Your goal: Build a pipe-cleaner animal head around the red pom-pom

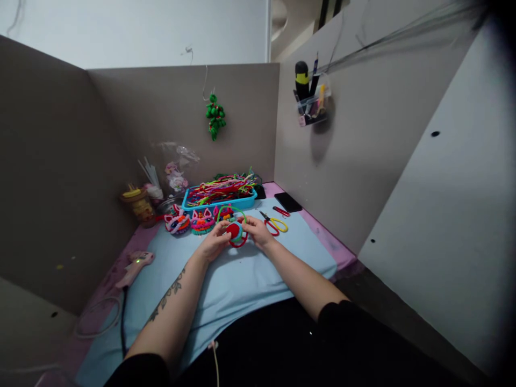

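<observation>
Between my two hands is a pipe-cleaner craft piece [234, 231] with a red round part, a light blue part, and green and red stems looping out. My left hand [216, 240] is closed on its left side, thumb against the red part. At its right side, my right hand [256, 231] pinches the piece near the stems. Just behind them stand finished pipe-cleaner animal heads, one pink and orange [202, 221] and one pink and blue [177, 221]. A third [223, 213] is partly covered by the green loop. Scissors [276, 224] with red and yellow handles lie right of my right hand.
A blue tray [220, 205] heaped with colourful pipe cleaners sits at the back. Nearby lie a red cutter [281, 211] and a black phone [288, 202]. A pink glue gun [135, 267] with a cord rests at left, below a cup [139, 205]. Grey partitions enclose the table.
</observation>
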Demonstrator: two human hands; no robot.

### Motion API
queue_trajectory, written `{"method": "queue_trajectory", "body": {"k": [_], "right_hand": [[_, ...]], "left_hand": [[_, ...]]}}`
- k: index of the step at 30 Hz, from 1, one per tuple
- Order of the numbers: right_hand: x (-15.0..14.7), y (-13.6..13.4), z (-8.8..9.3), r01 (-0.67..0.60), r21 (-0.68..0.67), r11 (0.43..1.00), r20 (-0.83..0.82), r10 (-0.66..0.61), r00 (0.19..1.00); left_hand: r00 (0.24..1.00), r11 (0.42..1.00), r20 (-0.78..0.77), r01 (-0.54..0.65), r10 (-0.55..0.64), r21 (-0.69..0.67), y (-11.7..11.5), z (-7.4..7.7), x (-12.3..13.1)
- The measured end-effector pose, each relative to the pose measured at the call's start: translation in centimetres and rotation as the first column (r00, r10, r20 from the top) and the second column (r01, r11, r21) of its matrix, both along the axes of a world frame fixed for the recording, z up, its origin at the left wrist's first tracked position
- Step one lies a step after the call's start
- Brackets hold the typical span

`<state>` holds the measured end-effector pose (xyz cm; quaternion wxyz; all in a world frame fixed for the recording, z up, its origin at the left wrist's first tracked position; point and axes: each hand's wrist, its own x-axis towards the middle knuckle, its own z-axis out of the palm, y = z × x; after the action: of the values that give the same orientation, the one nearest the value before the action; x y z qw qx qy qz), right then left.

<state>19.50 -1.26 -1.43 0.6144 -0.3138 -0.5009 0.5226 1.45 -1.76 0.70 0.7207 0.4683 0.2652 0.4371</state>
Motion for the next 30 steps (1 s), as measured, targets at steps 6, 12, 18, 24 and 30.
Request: {"method": "queue_trajectory", "body": {"k": [6,12,18,24,30], "right_hand": [[-0.2,-0.3,0.1,-0.038,0.017,0.999,0.071,0.037,0.997],[-0.2,-1.0,0.5,0.246,0.227,0.942,0.212,-0.294,0.932],[-0.3,-2.0,0.9,0.281,0.438,0.854,0.325,-0.441,0.836],[-0.7,-2.1,0.9,0.274,0.418,0.866,0.324,-0.424,0.846],[-0.5,-2.2,1.2,0.239,0.375,0.895,0.375,-0.383,0.844]], "left_hand": [[0.985,0.995,-0.142,0.093,-0.096,-0.028,-0.1,-0.2,0.0],[0.99,0.997,-0.128,-0.059,0.065,0.052,0.2,-0.3,0.3],[0.974,0.972,-0.097,-0.19,0.204,0.135,0.4,-0.7,0.5],[0.971,0.97,-0.123,-0.183,0.204,0.161,0.3,-0.8,0.8],[0.974,0.975,-0.151,-0.143,0.169,0.169,0.2,-0.8,0.7]]}}
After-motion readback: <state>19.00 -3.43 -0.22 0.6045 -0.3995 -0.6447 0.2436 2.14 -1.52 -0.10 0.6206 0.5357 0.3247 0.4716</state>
